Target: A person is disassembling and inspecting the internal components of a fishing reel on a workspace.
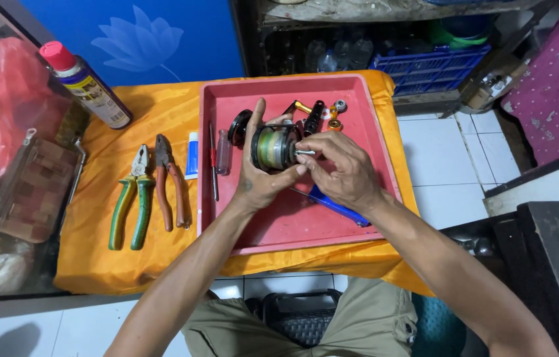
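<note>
- My left hand [259, 182] holds a round fishing reel spool [274, 147] wound with greenish line. My fingers wrap around it from below, over the red tray [293, 225].
- My right hand [342, 173] pinches a small silver pin [305, 153] that sticks out of the side of the spool. Thumb and fingertips are closed tight on it.
- I think the step in hand is working that little pin at the middle of the spool, either fitting it in or taking it out. I cannot tell which.
- The next move needs a steady left hand, so the spool does not roll, and a soft, straight push or pull with the right.
- Behind the spool, in the tray, lie a black reel part [240, 125], a handle piece [309, 114] and small round bits [336, 114].
- A blue tool [336, 206] lies under my right hand, and a screwdriver [214, 168] sits by the tray's left wall.
- On the orange tabletop [94, 258] are green pliers [130, 198], red pliers [170, 188], a small tube [191, 155] and a spray can [87, 84].
</note>
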